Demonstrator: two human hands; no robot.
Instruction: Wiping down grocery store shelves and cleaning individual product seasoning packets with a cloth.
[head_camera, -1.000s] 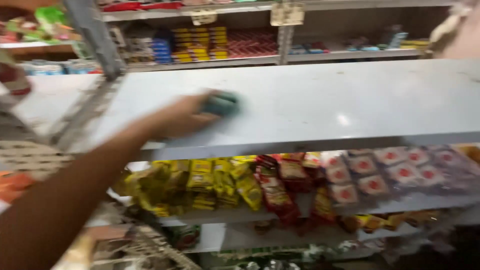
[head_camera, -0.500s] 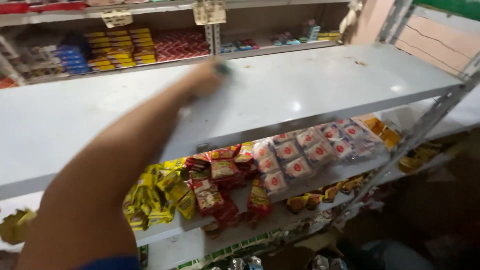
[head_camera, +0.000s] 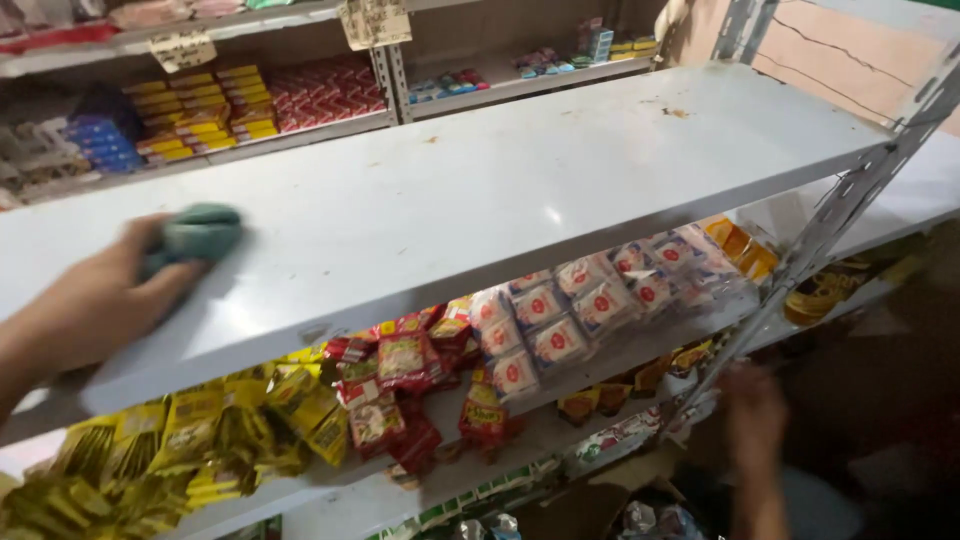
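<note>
Head view, looking down along a run of metal shop shelving. Left hand (head_camera: 95, 295), entering from the left edge, presses a crumpled teal cloth (head_camera: 198, 232) against the white shelf board (head_camera: 480, 200); the fingers are curled over the cloth and closed on it. The cloth lies at the left end of the board, touching its surface, with only its upper part showing past the fingertips. Right hand (head_camera: 752, 410), blurred, hangs low at the lower right, below the shelves and near the perforated grey upright (head_camera: 820, 225); it is well apart from the left hand, and whether it is spread or closed cannot be told. The board carries a few small brown specks (head_camera: 676, 112) near its far right end. On the shelf beneath, yellow packets (head_camera: 190, 445) crowd the left, red snack packets (head_camera: 400, 375) stand in the middle, and clear packs with red round marks (head_camera: 570, 310) fill the right. Behind the board, a rear shelf holds stacked yellow boxes (head_camera: 205, 110) just beside red boxes (head_camera: 325, 90).
</note>
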